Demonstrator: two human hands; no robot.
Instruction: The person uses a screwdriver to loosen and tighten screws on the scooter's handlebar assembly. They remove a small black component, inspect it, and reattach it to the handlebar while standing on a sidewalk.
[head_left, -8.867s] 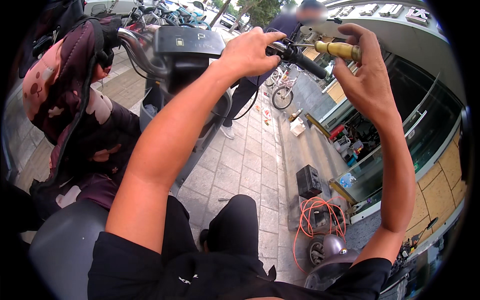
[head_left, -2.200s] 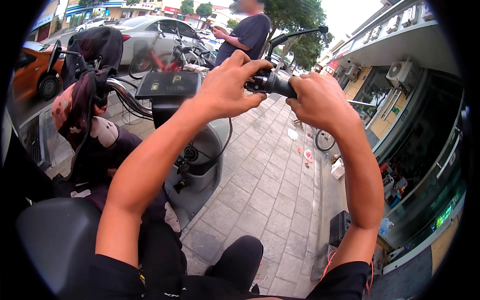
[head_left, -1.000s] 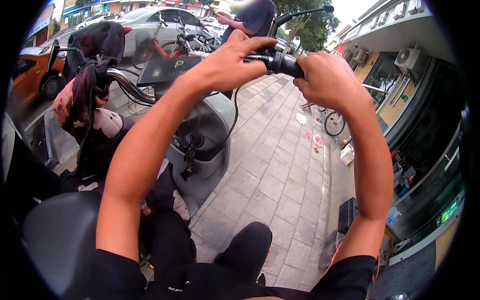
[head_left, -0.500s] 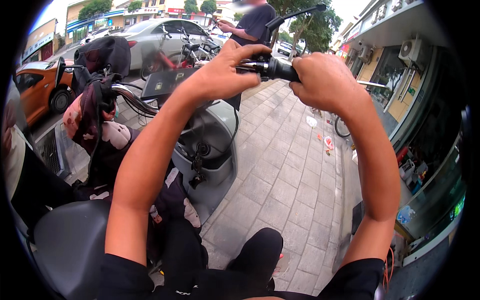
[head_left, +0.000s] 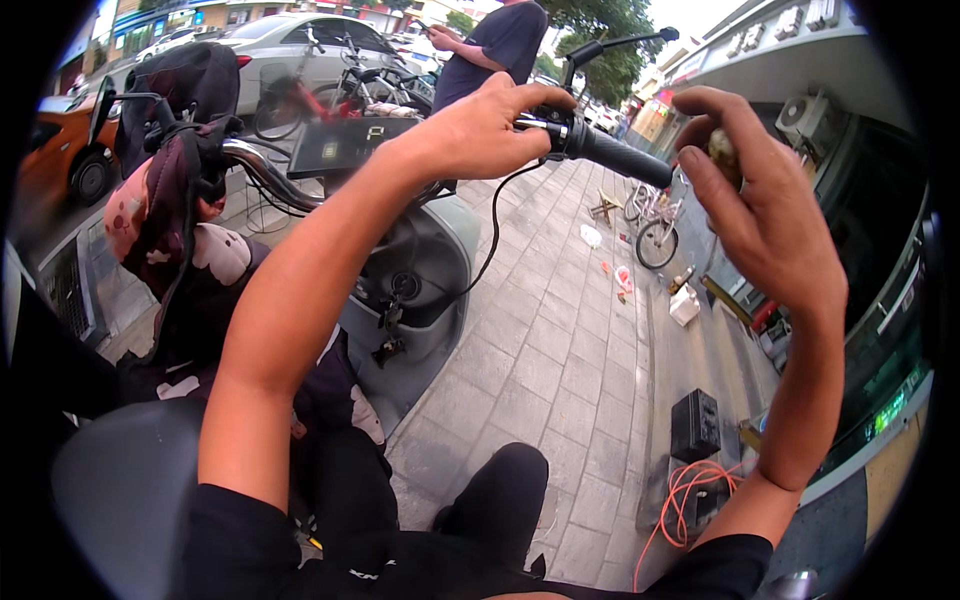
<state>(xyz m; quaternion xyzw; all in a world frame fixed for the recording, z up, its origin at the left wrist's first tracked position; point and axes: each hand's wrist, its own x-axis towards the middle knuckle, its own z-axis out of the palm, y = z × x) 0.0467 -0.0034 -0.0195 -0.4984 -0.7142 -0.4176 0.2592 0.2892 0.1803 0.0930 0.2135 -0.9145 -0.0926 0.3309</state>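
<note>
Left hand (head_left: 480, 125) clamped on scooter handlebar (head_left: 560, 128) at upper centre; right hand (head_left: 760, 210), upper right, pinches a small, possibly metallic part (head_left: 722, 148) just off the grip (head_left: 620, 158), which could drop if pinch loosens.

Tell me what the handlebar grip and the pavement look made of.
The handlebar grip looks like black rubber, matte with no shine, though moulded plastic is possible. The pavement looks like grey stone or concrete blocks, dull and rough, with visible joints between rectangular pieces. The left hand holds the bar beside the grip; the right hand is off it, holding a small object I cannot identify.
</note>
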